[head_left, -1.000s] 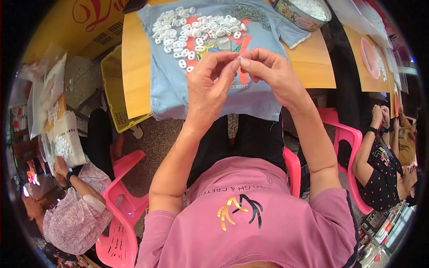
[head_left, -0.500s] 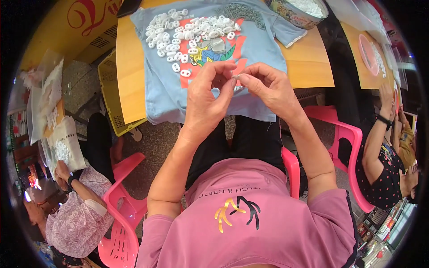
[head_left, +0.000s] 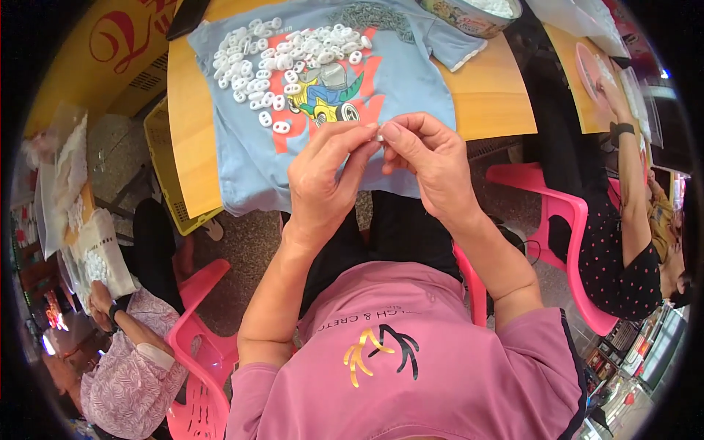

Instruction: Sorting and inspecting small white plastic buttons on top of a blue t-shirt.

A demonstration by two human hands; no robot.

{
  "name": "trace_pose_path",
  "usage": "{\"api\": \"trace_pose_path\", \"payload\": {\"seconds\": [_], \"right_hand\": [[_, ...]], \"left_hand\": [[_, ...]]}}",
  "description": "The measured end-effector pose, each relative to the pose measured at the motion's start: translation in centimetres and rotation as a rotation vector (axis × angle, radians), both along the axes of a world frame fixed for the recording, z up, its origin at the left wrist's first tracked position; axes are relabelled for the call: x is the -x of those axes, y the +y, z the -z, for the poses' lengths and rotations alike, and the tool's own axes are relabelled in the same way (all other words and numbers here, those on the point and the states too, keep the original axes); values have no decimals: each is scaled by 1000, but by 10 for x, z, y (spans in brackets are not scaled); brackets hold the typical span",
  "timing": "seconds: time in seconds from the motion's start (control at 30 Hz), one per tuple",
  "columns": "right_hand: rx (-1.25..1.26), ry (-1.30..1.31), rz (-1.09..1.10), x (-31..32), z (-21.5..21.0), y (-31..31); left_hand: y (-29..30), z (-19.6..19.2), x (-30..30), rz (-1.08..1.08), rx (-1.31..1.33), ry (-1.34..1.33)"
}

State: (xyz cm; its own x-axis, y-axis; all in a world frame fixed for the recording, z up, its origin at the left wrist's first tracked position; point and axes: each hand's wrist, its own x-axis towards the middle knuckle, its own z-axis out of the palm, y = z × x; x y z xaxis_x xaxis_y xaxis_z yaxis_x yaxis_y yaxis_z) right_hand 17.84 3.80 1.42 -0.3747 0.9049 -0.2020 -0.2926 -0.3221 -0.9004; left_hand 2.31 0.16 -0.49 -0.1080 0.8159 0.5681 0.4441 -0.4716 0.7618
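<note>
Left hand [head_left: 321, 174]: pinching tiny pale piece [head_left: 380, 137]
Right hand [head_left: 438, 165]: pinching it too
White two-hole parts [head_left: 314, 50]: lying on blue shirt [head_left: 246, 165]

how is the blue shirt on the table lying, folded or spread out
Spread out: the blue shirt covers much of the table, its printed picture facing up, with white pieces on it.

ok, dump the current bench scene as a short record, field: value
left_hand: left hand, thumb and finger pinched on small whitish piece
right_hand: right hand, pinching the same piece
piece_detail: too small to tell
surface: light-blue printed cloth T-shirt over light-brown table
on_shirt: heap of white oval two-holed pieces; dark grey pile
far_right: round patterned tin, white contents
</note>
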Motion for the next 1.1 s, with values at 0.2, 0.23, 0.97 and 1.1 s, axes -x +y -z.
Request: {"api": "trace_pose_path", "payload": {"seconds": [0.2,0.23,0.97,1.1], "right_hand": [[-209,-141,-24,-5,3,-2],[-289,-209,-45,-6,3,-1],[-1124,-1238,-8,-51,14,106],[-1208,-1327,-51,-51,8,107]], "left_hand": [[-4,4,-3,-37,66,-137],[-4,6,-3,-40,70,-142],[-5,16,6,26,399,-587],[-6,17,9,65,421,-557]]}}
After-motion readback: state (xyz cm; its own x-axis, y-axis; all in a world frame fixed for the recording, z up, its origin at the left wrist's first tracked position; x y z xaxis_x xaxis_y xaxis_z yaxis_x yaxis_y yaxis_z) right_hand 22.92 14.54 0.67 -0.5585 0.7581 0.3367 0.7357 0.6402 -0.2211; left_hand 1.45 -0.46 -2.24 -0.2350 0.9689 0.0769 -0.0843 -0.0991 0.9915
